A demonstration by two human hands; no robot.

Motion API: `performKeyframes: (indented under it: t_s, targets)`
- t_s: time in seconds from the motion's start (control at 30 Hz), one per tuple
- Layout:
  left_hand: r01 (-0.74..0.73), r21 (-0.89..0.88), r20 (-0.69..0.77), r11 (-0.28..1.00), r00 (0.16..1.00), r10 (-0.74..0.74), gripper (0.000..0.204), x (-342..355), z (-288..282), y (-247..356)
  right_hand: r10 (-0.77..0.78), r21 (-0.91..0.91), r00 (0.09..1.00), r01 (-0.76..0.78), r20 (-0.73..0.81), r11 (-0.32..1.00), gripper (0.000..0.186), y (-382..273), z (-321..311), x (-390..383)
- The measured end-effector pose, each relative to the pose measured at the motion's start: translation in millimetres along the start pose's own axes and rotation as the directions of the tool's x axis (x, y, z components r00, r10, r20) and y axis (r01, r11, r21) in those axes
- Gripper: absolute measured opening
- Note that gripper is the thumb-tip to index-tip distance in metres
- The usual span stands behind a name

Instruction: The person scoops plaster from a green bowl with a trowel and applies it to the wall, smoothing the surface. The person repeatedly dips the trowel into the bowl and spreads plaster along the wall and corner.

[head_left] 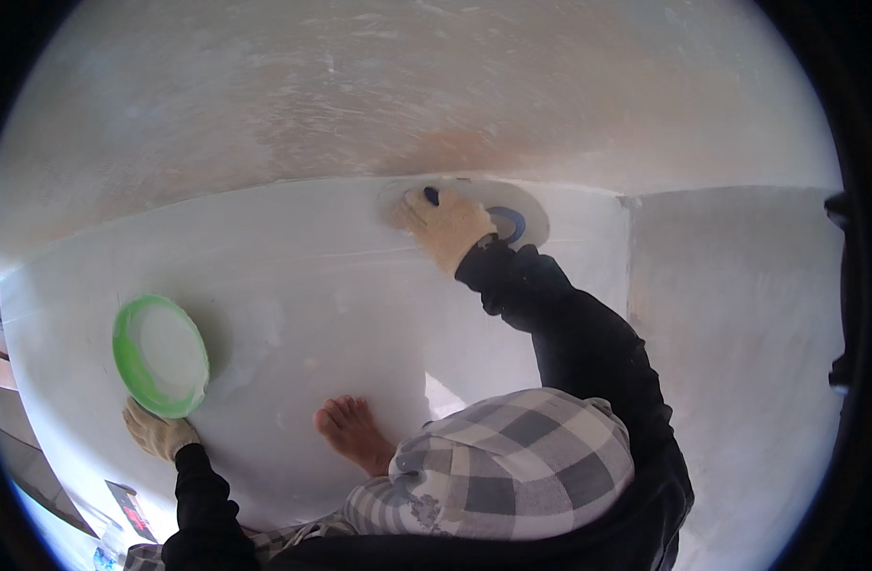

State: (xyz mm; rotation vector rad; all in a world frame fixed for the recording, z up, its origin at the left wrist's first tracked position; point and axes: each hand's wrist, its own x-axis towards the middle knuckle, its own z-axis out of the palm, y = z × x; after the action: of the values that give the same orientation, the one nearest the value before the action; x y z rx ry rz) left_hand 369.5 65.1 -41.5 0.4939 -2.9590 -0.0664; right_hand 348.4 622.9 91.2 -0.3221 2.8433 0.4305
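Note:
My right hand [447, 228], in a cream work glove, is closed round the blue handle of an oval float [536, 211]. The float's pale plate lies against the white surface [293, 285], close to the seam with the mottled wall. At the lower left, my gloved left hand [160, 433] grips the near rim of a green bowl [128, 357]. White paste [169, 347] coats much of the bowl's inside. The bowl is tilted so that its inside shows. Part of the right hand's fingers are hidden behind the glove's back.
A mottled pinkish-grey wall [360, 86] spans the far side; a grey wall [731, 285] stands at the right. My bare foot [355, 433] and checked trouser leg [512, 466] are at the lower middle. A dark card-like item [129, 509] lies at the lower left, near the surface's edge.

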Motion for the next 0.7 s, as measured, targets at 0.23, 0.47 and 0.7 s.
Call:
performKeyframes:
  t_s: [0.23,0.47,0.7]
  targets:
    - [0.062,-0.019,-0.003,0.998,0.998,-0.062,0.057,2,3,-8,0.197,-0.141,0.959,-0.17,0.205,0.975,0.039,73,25,-43]
    - [0.506,-0.862,0.503,0.021,0.861,-0.077,0.071,90,10,-2,0.364,-0.099,0.752,-0.373,0.549,0.922,0.042,138,-19,-72]
    - [0.775,-0.584,0.669,-0.242,0.628,0.397,0.069,98,8,26,-0.061,0.88,0.891,-0.431,0.451,0.2,0.049,58,-77,-47]
